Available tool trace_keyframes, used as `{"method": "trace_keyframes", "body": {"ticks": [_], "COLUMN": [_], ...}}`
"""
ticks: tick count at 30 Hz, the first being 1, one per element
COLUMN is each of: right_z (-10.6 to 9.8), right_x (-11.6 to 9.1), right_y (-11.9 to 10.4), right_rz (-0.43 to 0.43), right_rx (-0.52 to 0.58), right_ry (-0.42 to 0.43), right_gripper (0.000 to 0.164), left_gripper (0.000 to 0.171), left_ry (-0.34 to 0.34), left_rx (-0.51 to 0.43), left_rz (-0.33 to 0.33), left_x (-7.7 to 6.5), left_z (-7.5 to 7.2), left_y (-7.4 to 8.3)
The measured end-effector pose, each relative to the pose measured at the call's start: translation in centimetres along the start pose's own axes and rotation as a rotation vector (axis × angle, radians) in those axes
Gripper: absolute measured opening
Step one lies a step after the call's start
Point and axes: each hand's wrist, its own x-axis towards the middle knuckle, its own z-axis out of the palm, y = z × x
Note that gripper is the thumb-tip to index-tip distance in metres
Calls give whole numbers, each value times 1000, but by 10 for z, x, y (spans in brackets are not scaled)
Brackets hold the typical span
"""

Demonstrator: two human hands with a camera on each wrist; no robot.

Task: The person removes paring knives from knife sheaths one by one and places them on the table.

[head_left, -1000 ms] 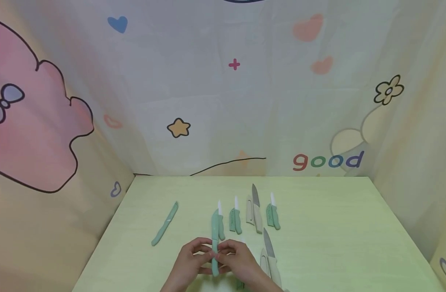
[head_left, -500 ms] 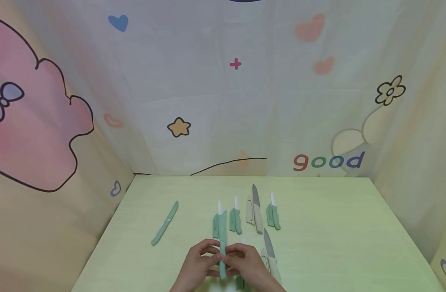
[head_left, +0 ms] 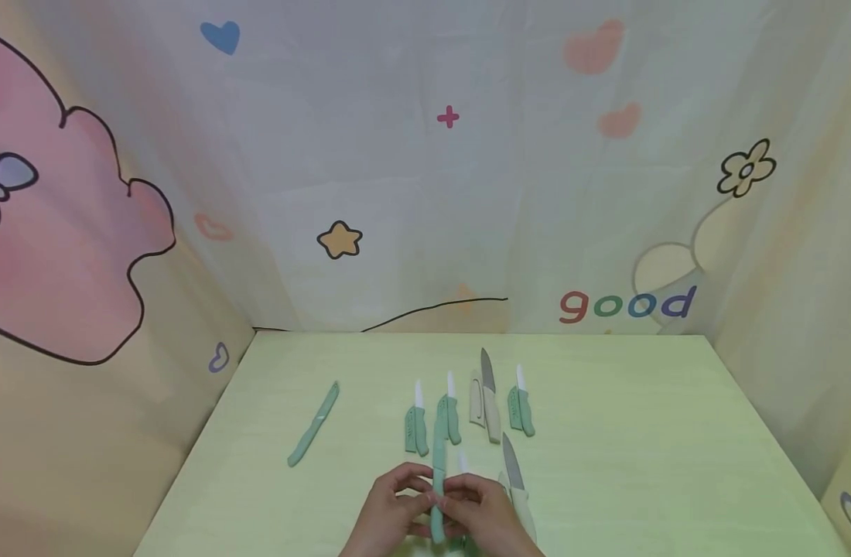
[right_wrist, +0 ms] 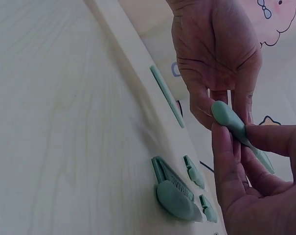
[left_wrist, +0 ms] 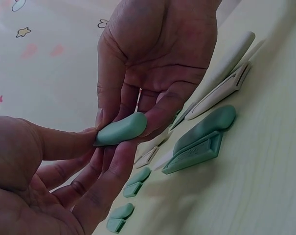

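Observation:
Upright in front of me, a green sheathed knife is held by its handle in both hands, sheath end pointing away. My left hand pinches the handle from the left. From the other side, my right hand pinches it too, the thumbs nearly meeting. In the left wrist view, the rounded handle end shows between both sets of fingers. Behind the held knife lie small green paring knives with white blades, one beside its green sheath; another is partly covered by the held knife.
Another green sheathed knife lies slanted at the left of the table. Two cream-handled knives with grey blades, one farther back and one nearer, lie right of centre. A green paring knife is beyond them.
Both hands have shifted to the right and slightly toward me with the sheathed knife. The paring knife and sheath it covered before now show fully. Things on the table stay put.

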Motion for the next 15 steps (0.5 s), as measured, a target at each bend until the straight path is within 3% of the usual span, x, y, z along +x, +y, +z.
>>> {"method": "trace_keyframes", "body": {"ticks": [9,15], "right_z": [-7,-9], "right_x": [-6,-7], "right_y": [2,4], "right_rz": [1,19], "right_rx": [-28,-26], "right_ry": [17,23], "right_gripper": [35,34], "left_gripper": [26,24], "left_ry": [-3,-6], "left_rx": [1,5], "left_rz": [4,-27], "left_x": [1,2], "left_z": [9,12], "left_y": [-2,-3]}}
